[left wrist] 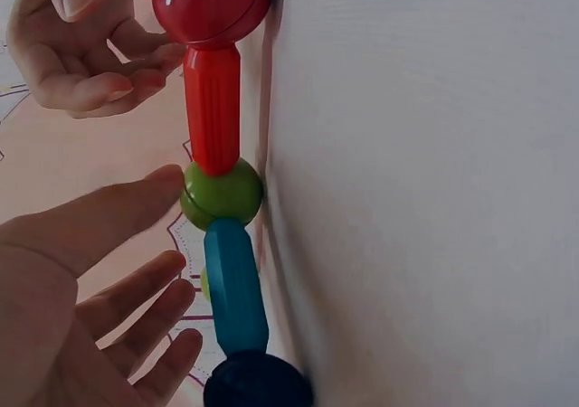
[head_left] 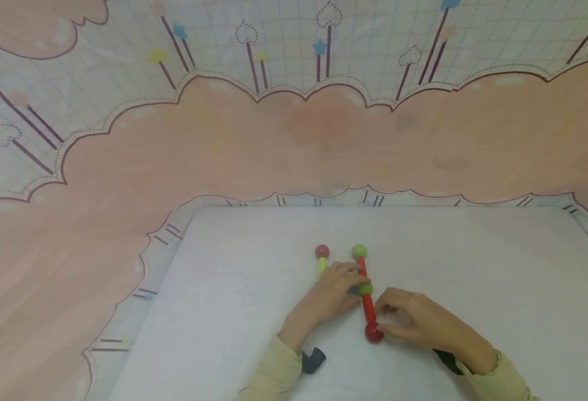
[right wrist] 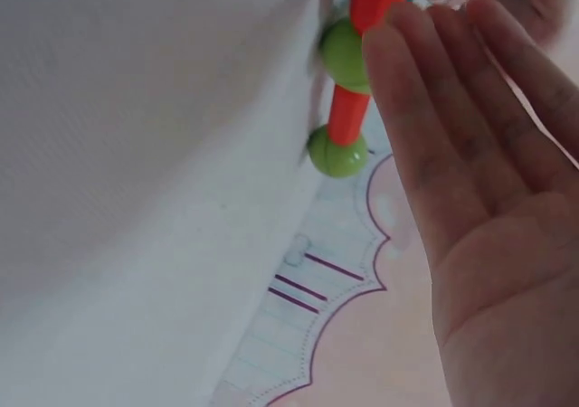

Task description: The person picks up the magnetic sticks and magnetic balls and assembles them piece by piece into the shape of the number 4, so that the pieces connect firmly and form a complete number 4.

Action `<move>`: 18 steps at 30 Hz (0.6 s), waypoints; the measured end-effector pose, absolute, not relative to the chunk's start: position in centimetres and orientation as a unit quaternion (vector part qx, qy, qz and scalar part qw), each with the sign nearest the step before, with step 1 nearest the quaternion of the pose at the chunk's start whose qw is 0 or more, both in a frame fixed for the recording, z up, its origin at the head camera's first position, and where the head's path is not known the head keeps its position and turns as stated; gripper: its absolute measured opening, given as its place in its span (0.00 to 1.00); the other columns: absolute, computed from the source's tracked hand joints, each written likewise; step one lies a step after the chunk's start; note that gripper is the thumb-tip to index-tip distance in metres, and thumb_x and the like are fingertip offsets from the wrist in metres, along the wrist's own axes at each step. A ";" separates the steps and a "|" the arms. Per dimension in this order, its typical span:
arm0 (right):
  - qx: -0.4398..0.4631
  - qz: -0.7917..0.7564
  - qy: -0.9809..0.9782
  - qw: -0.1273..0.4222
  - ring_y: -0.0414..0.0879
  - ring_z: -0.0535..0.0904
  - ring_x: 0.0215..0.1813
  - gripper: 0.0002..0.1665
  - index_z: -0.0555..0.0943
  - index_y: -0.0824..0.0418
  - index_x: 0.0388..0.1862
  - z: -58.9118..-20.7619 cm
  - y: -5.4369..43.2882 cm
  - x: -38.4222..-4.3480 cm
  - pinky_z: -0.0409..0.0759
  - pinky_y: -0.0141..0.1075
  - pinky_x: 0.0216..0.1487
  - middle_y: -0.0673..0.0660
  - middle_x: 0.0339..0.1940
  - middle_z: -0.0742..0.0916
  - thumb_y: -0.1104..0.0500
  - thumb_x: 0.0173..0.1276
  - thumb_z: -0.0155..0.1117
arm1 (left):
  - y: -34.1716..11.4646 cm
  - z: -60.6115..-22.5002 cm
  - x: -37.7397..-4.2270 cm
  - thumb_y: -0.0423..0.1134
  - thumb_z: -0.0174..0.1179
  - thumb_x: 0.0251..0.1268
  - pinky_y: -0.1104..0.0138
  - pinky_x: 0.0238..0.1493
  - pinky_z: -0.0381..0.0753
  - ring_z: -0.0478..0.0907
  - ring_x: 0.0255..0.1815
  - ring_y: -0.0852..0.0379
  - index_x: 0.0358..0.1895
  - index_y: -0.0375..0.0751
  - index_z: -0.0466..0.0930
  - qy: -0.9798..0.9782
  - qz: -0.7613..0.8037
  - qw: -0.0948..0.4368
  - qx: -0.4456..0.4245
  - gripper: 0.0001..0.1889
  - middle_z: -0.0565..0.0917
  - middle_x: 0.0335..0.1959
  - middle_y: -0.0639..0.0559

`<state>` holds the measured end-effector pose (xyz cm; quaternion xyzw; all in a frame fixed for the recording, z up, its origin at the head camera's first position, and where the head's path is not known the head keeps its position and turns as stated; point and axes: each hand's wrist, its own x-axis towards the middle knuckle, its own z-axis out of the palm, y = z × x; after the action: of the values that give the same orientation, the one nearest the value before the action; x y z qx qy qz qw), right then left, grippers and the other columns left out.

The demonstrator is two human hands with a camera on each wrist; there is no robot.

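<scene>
A row of toy balls and rods lies on the white table. In the head view a green ball (head_left: 359, 252) is at its far end, then a red rod (head_left: 361, 264), a middle green ball (head_left: 364, 289), another red rod (head_left: 368, 308) and a red ball (head_left: 374, 333). The left wrist view shows a teal rod (left wrist: 237, 285) and a dark blue ball (left wrist: 255, 382) joined at the middle green ball. My left hand (head_left: 331, 292) is over that ball; its thumb seems to touch it, fingers loosely extended. My right hand (head_left: 419, 317) is beside the red ball, fingers relaxed, gripping nothing.
Left of the row stands another red ball (head_left: 322, 252) with a yellow-green rod (head_left: 322, 265), partly hidden by the left hand. The white table (head_left: 224, 289) has a patterned cloth (head_left: 254, 145) behind and beside it. Dark straps (head_left: 314, 360) show at both wrists.
</scene>
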<state>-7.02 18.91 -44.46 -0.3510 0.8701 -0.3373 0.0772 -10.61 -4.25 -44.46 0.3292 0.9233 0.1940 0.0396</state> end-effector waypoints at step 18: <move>-0.293 -0.246 0.920 -0.082 0.51 0.81 0.57 0.34 0.79 0.56 0.60 -42.4 18.7 -7.5 0.84 0.46 0.53 0.54 0.56 0.83 0.54 0.53 0.81 | -7.2 -42.3 -9.8 0.49 0.66 0.65 0.56 0.71 0.69 0.70 0.68 0.53 0.65 0.53 0.75 0.944 0.217 -0.009 0.247 0.26 0.76 0.65 0.53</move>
<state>-7.45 18.68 -42.37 -0.2928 0.9202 -0.2464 -0.0824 -9.79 -7.23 -42.26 0.2466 0.9445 0.2169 -0.0093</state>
